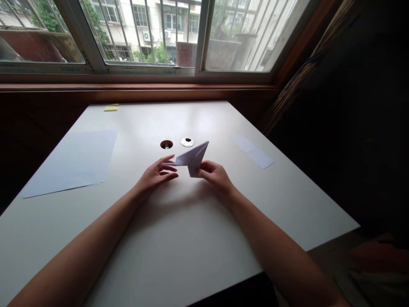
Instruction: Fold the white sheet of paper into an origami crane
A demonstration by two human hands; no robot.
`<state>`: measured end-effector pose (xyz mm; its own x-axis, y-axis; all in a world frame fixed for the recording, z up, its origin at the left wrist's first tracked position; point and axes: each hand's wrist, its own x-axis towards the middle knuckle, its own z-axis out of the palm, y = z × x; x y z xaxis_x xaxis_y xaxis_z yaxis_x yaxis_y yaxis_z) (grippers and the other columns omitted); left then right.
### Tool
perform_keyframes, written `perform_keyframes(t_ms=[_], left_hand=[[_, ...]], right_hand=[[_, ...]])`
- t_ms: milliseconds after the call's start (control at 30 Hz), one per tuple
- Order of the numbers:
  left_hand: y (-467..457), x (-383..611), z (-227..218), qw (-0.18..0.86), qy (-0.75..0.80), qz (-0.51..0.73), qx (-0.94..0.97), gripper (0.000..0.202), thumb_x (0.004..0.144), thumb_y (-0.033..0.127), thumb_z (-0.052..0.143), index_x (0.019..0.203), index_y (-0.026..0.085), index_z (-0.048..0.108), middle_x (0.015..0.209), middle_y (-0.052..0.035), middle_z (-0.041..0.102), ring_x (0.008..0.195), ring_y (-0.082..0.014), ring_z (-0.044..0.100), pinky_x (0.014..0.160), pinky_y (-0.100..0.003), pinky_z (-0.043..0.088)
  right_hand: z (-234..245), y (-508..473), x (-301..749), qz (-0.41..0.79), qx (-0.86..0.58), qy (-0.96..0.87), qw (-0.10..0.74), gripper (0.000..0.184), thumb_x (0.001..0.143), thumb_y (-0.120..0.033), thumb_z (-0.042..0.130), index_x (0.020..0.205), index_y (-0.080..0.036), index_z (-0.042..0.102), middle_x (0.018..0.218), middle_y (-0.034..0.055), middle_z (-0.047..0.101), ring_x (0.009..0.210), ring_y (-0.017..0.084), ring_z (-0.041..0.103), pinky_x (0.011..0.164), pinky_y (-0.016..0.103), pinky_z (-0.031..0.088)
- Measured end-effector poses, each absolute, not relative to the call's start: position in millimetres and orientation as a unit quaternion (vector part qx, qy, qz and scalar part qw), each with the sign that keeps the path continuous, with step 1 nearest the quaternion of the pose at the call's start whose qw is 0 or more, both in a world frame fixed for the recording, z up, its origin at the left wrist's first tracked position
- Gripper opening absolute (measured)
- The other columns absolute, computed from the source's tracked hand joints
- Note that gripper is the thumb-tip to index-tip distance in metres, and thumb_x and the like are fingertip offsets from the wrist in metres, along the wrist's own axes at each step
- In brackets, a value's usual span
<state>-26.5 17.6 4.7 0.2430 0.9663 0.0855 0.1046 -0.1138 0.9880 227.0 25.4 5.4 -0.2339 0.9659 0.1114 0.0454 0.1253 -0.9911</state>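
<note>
A folded piece of white paper, with pointed flaps and creases, is held above the middle of the white table. My right hand pinches its lower right part between thumb and fingers. At the paper's left tip is my left hand, its fingers spread and curved around that point, with the thumb apart below. Whether the left fingers touch the tip is hard to make out. Shadows of both hands fall on the table beneath.
Large paper sheets lie on the left of the white table. A paper strip lies to the right. Behind the hands are a round hole and its silver cover. Yellow sticky notes sit at the far left, below the window.
</note>
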Motion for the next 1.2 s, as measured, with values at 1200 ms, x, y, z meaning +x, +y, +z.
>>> perform_keyframes(t_ms=[1200], left_hand=[[6.4, -2.5, 8.6, 0.525, 0.457, 0.577, 0.428, 0.041, 0.078, 0.042, 0.078, 0.111, 0.018, 0.072, 0.093, -0.0072, 0.075, 0.076, -0.0207, 0.074, 0.067, -0.031, 0.058]], right_hand=[[-3.7, 21.5, 210.9, 0.538, -0.350, -0.597, 0.481, 0.051, 0.080, -0.034, 0.075, 0.115, -0.029, 0.039, 0.084, -0.0058, 0.061, 0.074, 0.014, 0.064, 0.070, 0.032, 0.053]])
